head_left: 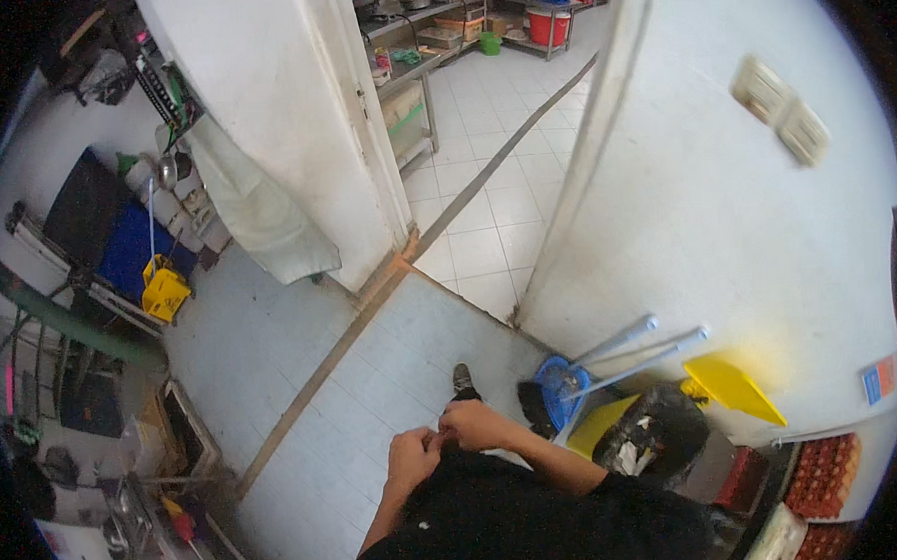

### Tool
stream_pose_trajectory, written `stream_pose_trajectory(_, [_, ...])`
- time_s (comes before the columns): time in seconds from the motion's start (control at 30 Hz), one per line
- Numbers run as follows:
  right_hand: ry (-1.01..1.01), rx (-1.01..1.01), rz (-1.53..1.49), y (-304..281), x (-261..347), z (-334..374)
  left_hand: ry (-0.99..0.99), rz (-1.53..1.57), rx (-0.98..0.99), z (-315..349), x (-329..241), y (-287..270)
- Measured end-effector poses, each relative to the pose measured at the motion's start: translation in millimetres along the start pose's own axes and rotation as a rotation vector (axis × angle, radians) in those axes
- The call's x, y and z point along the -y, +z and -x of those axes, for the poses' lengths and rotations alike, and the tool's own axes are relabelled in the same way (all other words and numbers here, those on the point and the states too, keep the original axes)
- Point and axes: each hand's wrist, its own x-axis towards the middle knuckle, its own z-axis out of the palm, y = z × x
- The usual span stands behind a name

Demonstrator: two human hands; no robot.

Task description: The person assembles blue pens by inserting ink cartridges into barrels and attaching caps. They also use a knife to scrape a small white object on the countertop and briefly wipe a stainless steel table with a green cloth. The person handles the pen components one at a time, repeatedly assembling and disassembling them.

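My left hand [412, 456] and my right hand [473, 425] meet in front of my black shirt [519, 527], fingertips close together at waist height. Both have their fingers curled in a pinch. Whatever lies between the fingertips, if anything, is too small to make out. Just past my right hand a shoe [462, 377] shows on the tiled floor. To the right of my right forearm stands a yellow bin with a black liner [665, 421] and crumpled waste inside, its yellow lid [736, 392] tipped up against the wall.
A blue dustpan [561, 383] and a broom lean by the wall at right. Ahead, a doorway opens onto a white-tiled kitchen with a metal worktable [410, 76] and a red bucket [548, 27]. A pale apron [255, 203] hangs left. Egg trays [822, 476] are stacked at lower right.
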Motion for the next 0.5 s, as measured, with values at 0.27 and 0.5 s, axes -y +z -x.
stream_pose_trajectory(0.27, [0.17, -0.103, 0.148, -237, -137, -168, 0.258, 0.106, 0.099, -328, -83, -82])
stream_pose_trajectory(0.5, [0.089, 0.013, -0.572, -430, -291, -270, 0.407, 0.4, 0.325, -561, -165, -135])
